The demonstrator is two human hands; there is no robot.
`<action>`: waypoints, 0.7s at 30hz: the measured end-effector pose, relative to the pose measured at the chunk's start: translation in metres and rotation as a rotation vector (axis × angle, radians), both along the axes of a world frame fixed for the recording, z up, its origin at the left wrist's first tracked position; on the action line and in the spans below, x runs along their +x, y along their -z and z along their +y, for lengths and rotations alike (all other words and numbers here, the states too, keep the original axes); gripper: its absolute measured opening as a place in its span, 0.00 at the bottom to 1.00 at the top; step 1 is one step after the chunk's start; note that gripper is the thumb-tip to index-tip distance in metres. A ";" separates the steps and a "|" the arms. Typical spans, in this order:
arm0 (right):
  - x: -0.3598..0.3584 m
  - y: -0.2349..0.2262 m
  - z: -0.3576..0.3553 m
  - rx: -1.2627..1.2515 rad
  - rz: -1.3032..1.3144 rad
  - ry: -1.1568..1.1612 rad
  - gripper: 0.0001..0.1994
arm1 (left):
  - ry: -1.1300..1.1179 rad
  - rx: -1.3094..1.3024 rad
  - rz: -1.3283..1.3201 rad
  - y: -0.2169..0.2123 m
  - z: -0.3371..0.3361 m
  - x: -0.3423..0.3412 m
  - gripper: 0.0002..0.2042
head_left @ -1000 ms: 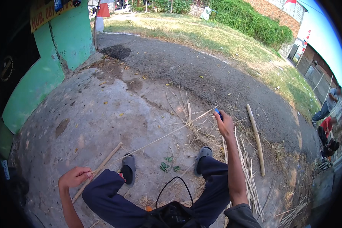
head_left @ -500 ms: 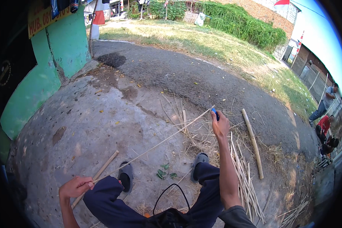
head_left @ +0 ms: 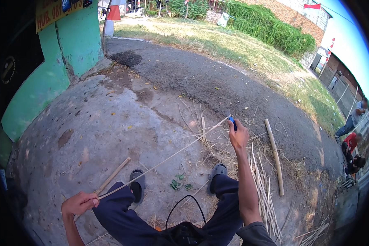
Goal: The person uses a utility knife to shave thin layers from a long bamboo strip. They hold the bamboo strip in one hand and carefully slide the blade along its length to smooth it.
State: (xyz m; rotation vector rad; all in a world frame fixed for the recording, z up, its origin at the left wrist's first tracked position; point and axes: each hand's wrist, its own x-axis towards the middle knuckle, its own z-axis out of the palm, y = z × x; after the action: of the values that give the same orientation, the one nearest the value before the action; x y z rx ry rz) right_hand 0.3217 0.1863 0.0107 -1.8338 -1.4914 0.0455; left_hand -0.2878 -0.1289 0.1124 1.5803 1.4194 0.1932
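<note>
Gripping nearest me, my left hand is closed on the low end of the thin bamboo strip. Its length rises away and rightward to my right hand, fingers wrapped around a blue-handled knife at the far tip.

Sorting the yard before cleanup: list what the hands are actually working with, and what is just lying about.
In hand:
- long thin pale bamboo strip, held by left hand
- blue-handled tool, gripped in right hand at the strip's far end

Lying about:
- thick pale bamboo pole
- bundle of thin bamboo slivers
- short bamboo stick
- green leaves
</note>
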 end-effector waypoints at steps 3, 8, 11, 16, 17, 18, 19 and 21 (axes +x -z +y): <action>0.222 0.044 -0.002 -0.069 0.196 0.552 0.29 | -0.365 0.008 0.050 0.034 -0.064 -0.113 0.13; 0.258 0.096 -0.042 -0.237 0.018 0.303 0.31 | -0.688 0.123 0.127 0.013 -0.082 -0.135 0.15; 0.182 0.100 -0.023 -0.610 0.201 0.010 0.29 | -0.321 0.451 0.469 0.022 -0.024 -0.108 0.11; 0.130 0.039 -0.032 -0.513 -0.105 -0.078 0.27 | -0.377 0.553 0.864 0.017 0.082 0.009 0.08; 0.126 0.029 -0.037 -0.356 -0.098 -0.074 0.26 | -0.370 0.576 0.838 0.015 0.098 0.033 0.09; 0.128 0.023 -0.039 -0.247 0.038 -0.101 0.23 | -0.338 0.599 0.795 0.010 0.111 0.055 0.09; 0.119 0.016 -0.039 -0.243 0.045 -0.104 0.23 | -0.318 0.615 0.764 0.007 0.119 0.072 0.09; 0.102 0.002 -0.047 -0.181 0.318 -0.192 0.16 | -0.255 0.650 0.621 0.016 0.137 0.106 0.09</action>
State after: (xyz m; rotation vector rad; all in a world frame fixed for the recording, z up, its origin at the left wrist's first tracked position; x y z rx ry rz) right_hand 0.4240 0.1391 0.0091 -1.7182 -1.4645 0.5561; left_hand -0.1819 0.0079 0.0967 2.0864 2.1999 0.3616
